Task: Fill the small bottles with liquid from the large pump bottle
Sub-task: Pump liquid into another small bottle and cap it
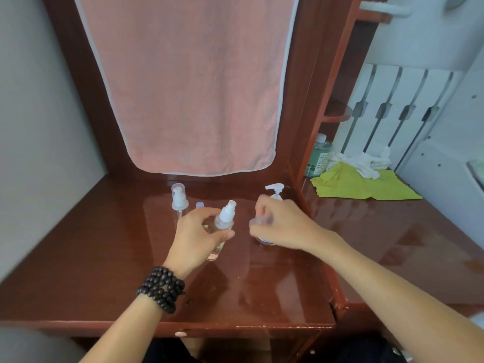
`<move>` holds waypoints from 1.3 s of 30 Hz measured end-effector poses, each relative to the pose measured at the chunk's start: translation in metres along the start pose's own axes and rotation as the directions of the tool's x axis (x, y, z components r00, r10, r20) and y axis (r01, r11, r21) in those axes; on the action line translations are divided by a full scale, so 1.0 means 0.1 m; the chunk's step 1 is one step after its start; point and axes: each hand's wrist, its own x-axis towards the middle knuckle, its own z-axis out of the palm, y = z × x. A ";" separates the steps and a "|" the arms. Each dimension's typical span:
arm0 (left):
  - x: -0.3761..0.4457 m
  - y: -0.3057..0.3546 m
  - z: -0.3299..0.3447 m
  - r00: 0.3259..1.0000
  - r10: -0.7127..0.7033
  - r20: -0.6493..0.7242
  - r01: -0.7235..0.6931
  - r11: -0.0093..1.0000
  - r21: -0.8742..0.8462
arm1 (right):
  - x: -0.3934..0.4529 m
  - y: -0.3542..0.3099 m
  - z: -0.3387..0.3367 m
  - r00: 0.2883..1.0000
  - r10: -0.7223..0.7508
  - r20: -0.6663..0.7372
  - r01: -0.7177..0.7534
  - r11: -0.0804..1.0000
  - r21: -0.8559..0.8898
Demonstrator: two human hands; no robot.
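My left hand (195, 235) grips a small clear bottle (222, 226) with a white pump top, tilted to the right above the red-brown desk (104, 271). My right hand (281, 224) pinches a small clear cap (258, 221) just right of that bottle. Behind my right hand stands the large pump bottle (275, 191); only its white pump head and base show. A second small pump bottle (179, 201) with its clear cap on stands upright at the back left. A small bluish item (199, 205) peeks out beside it, too hidden to identify.
A pink towel (188, 82) hangs over the back panel. Right of the desk's wooden divider (309, 205) lie a yellow-green cloth (361, 186), white crumpled cloth (364, 161) and a green bottle (318, 155). A beaded bracelet (162, 288) sits on my left wrist.
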 end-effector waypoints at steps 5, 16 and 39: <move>0.01 -0.01 0.07 0.998 0.005 0.065 -0.004 1.000 -0.008 | 0.10 -0.05 -0.27 0.984 -0.086 -0.155 0.143 0.904 0.402; 0.08 0.13 0.09 0.994 0.104 0.034 -0.102 0.994 -0.039 | 0.12 -0.13 -0.04 0.922 -0.239 -0.305 0.342 0.872 0.351; 0.31 -0.80 -1.07 0.978 -0.102 -0.185 0.117 0.991 0.072 | 0.56 -0.40 0.89 0.988 -0.111 -0.102 0.137 0.944 0.300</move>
